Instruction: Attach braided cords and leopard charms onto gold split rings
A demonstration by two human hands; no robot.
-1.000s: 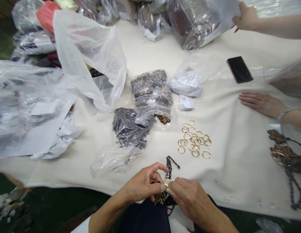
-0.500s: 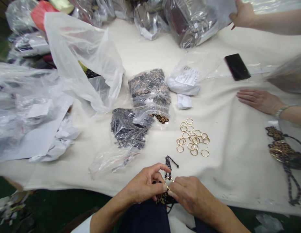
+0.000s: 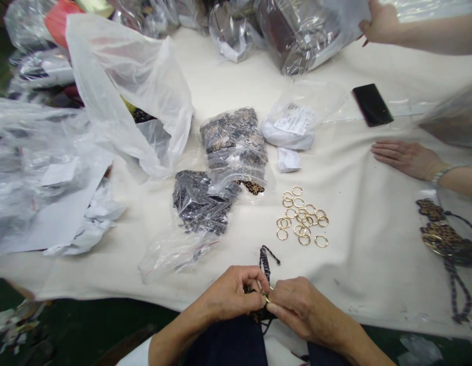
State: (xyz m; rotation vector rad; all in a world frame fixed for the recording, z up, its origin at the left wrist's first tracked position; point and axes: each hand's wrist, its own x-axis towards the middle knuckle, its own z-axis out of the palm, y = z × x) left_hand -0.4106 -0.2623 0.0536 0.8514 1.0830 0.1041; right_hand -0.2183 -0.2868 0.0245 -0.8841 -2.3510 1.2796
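Observation:
At the table's near edge my left hand (image 3: 241, 292) and my right hand (image 3: 296, 305) meet, fingers pinched on a gold ring (image 3: 268, 299). Most of the ring is hidden by my fingertips. A dark braided cord (image 3: 264, 262) lies on the cloth just beyond the ring, its thin end bent to the right. Under my left fingers a bit of leopard-print piece (image 3: 254, 315) shows, mostly covered. Further up the cloth lie several loose gold rings (image 3: 304, 219), some overlapping.
Clear bags of dark cords (image 3: 205, 203) and leopard-print pieces (image 3: 233, 134) lie left of centre. Finished-looking leopard-print charms with cords (image 3: 443, 239) rest at right. A phone (image 3: 372, 104), a white plastic bag (image 3: 132, 91) and another person's hands (image 3: 409, 158) are also around the table.
My left index finger has curled down from its raised position onto the ring. Both hands have drawn closer together, covering more of the ring and leopard-print piece.

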